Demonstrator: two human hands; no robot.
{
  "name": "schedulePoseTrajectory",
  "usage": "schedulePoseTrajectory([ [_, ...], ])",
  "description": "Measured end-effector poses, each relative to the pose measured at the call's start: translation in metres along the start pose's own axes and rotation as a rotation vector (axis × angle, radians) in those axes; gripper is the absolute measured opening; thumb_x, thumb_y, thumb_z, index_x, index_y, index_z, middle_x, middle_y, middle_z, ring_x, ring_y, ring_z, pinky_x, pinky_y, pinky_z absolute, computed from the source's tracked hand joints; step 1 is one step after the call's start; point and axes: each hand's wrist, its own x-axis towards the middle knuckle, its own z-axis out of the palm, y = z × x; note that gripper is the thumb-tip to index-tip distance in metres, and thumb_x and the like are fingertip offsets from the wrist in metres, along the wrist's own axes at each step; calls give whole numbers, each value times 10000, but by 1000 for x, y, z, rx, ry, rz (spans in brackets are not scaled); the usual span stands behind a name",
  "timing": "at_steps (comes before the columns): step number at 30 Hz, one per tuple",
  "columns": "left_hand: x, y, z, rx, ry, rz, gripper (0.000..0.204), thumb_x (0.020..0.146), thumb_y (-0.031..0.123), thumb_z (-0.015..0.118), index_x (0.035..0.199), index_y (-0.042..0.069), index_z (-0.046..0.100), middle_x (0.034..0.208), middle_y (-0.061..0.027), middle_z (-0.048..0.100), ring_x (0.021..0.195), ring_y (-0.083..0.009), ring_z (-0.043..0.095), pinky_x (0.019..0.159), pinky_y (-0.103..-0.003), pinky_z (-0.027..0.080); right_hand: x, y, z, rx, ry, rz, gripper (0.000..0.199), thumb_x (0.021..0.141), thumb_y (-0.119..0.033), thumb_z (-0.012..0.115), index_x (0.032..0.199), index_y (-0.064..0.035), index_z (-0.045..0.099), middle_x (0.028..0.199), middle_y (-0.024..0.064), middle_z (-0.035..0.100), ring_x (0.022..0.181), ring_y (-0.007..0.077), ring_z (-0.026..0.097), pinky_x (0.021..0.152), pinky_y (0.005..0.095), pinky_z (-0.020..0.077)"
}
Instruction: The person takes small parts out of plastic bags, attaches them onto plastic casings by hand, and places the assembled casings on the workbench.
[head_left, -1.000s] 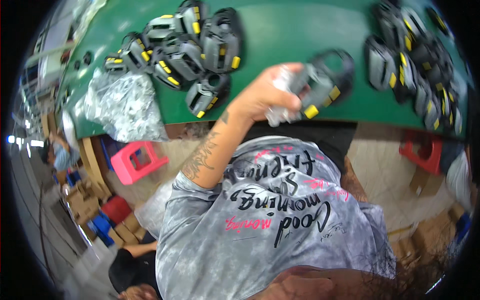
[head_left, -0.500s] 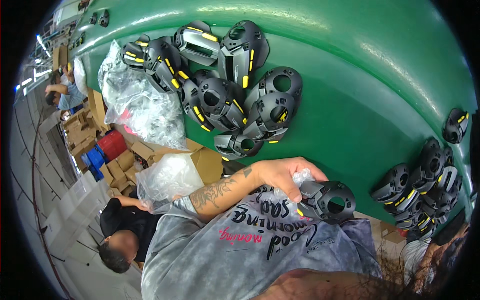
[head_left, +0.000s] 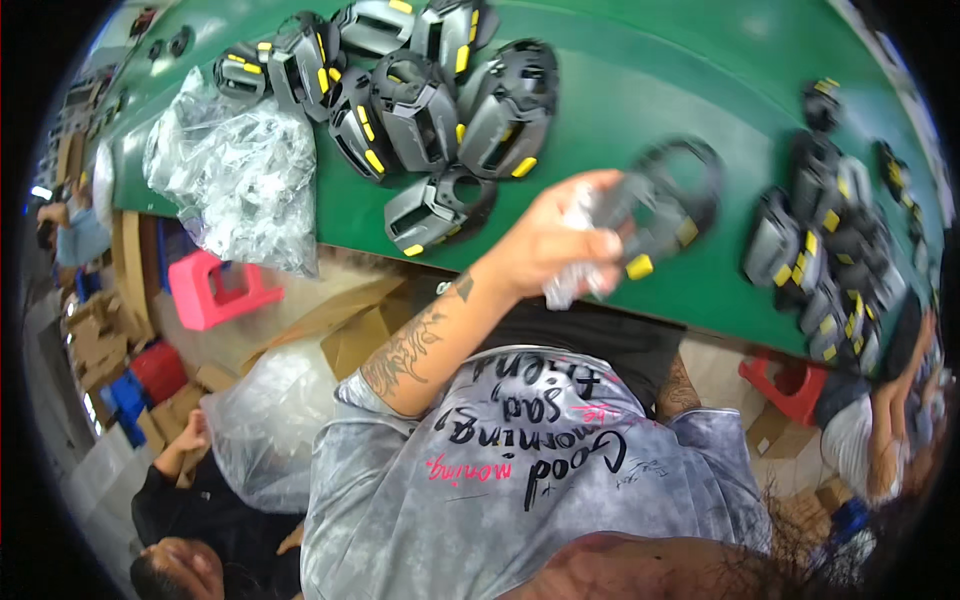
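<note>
At frame centre, a black-and-yellow tool housing [head_left: 660, 205] and crumpled plastic wrap [head_left: 572, 285] are clutched in the closed left hand [head_left: 545, 245]; firm support seems advisable; the right hand's grip cannot be told.

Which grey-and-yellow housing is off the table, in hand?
The ring-handled housing gripped by the left hand along with clear plastic; all others lie in piles on the green table.
</note>
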Motion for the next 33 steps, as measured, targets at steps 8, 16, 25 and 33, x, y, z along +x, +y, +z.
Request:
schedulePoseTrajectory([
  [8, -14, -21, -18, 193, 61, 199, 510, 845, 54, 809, 1289, -22, 569, 891, -50, 626, 651, -127, 609, 559, -281, 514, -151, -84, -151, 19, 518, 158, 257, 908, -187, 642, 927, 66, 681, 962, 288, 706, 937, 461, 688, 835, 481, 537],
  [16, -6, -14, 11, 430, 109, 119, 545, 886, 91, 789, 1350, -80, 559, 992, -117, 701, 686, -148, 653, 576, -292, 555, -305, -297, -299, 269, 194, -507, 253, 926, -224, 737, 902, -15, 596, 777, -9, 557, 743, 100, 490, 670, 319, 454],
  [25, -3, -11, -6, 318, 83, 165, 665, 866, 94, 810, 1419, -117, 506, 1086, -128, 697, 782, -179, 690, 626, -308, 592, -221, -415, -325, 543, 467, -570, 230, 956, -242, 742, 952, -21, 681, 828, -45, 566, 751, 50, 495, 668, 251, 431],
  [33, -3, -8, -14, 222, 85, 203, 683, 826, 18, 807, 1426, -119, 512, 1121, -134, 694, 811, -175, 683, 728, -311, 588, -202, -426, -315, 386, 735, -585, 278, 918, -256, 771, 969, 14, 729, 925, 113, 680, 821, 211, 645, 777, 347, 526],
])
